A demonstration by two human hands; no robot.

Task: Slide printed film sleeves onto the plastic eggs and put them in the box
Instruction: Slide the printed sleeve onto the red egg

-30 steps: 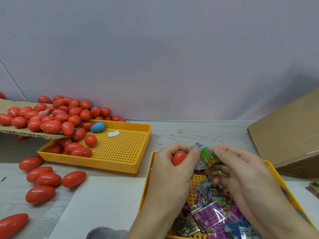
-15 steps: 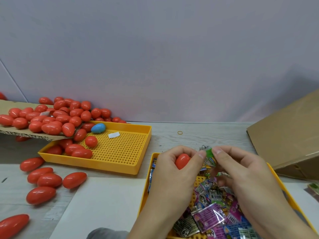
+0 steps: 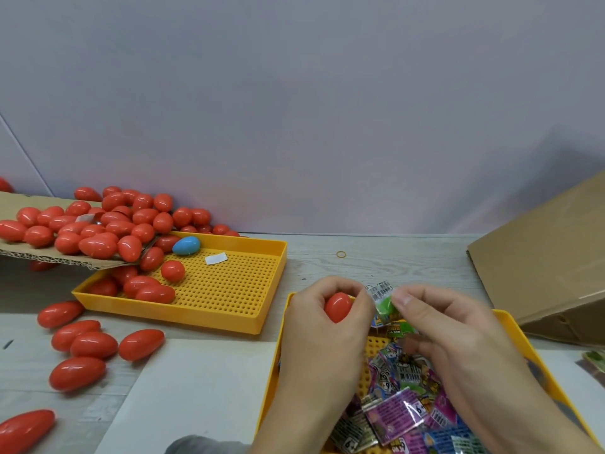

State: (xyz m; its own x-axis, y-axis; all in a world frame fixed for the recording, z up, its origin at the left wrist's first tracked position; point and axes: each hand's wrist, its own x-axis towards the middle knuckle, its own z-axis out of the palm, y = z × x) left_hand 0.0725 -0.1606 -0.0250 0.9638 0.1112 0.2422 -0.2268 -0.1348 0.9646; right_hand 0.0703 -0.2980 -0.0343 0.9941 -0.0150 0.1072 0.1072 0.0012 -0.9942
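While hands (image 3: 386, 326) pinch sleeve (image 3: 383, 303), loose eggs (image 3: 85, 345) left, carton (image 3: 550, 273) right

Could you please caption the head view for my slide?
Left hand holds a red egg while right hand pinches a green film sleeve.

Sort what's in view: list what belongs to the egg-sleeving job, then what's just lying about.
Job:
- red plastic egg held in left hand
- green printed film sleeve pinched by right hand
- pile of printed sleeves
- loose red eggs
- brown cardboard box

Lying about:
- small yellow rubber band
- white paper scrap
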